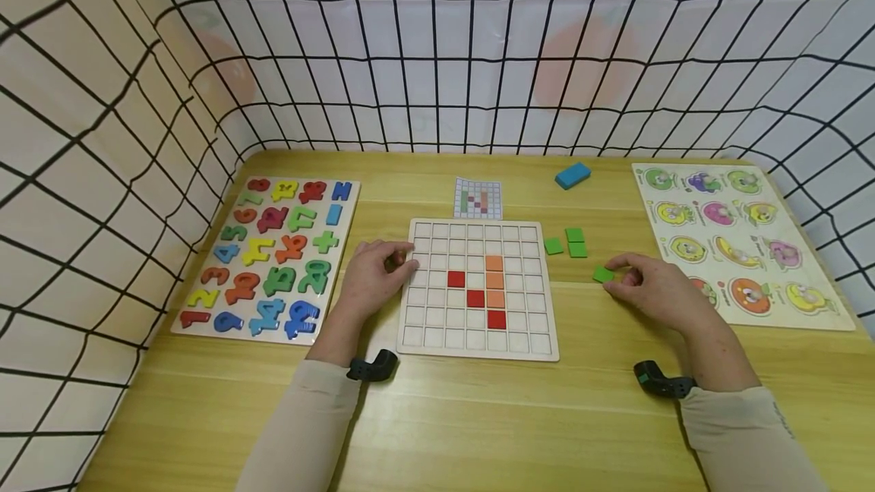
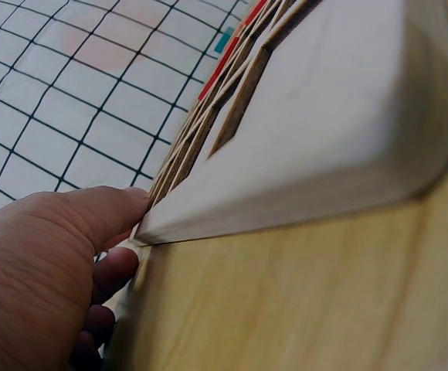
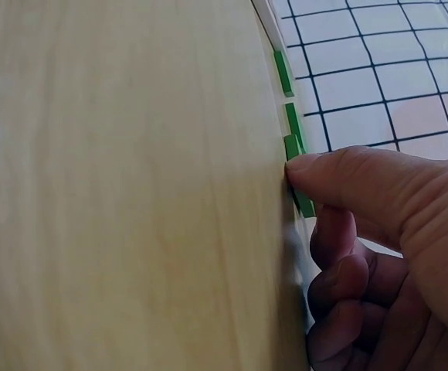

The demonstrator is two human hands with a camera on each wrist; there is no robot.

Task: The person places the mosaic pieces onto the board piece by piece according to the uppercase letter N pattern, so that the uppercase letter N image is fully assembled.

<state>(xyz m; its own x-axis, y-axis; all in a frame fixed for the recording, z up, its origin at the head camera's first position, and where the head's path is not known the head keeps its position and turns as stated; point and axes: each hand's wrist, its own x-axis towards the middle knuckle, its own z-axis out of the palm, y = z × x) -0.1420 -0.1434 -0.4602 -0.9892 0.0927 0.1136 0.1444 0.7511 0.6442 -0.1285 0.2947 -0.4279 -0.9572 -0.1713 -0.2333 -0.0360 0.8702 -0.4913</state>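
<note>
A wooden grid board [image 1: 451,345] lies on the table, holding three red tiles [image 1: 475,298] on a diagonal and three orange tiles [image 1: 494,280] in a column. My left hand [image 1: 372,275] holds the board's left edge with thumb and index finger; the thumb touches its rim in the left wrist view. Between right thumb and index finger, my right hand [image 1: 652,288] pinches a green square tile [image 1: 602,274]. Whether that tile still touches the table I cannot tell. Three more green tiles [image 1: 577,250] lie right of the board. A small pattern card [image 1: 478,199] sits behind it.
To the left lies a number puzzle board [image 1: 260,294] with colourful pieces. A fruit picture board [image 1: 697,207] is on the right, partly behind my right hand. A blue block [image 1: 573,175] stands near the back edge. Black wire mesh [image 1: 437,59] encloses the table [image 1: 478,424].
</note>
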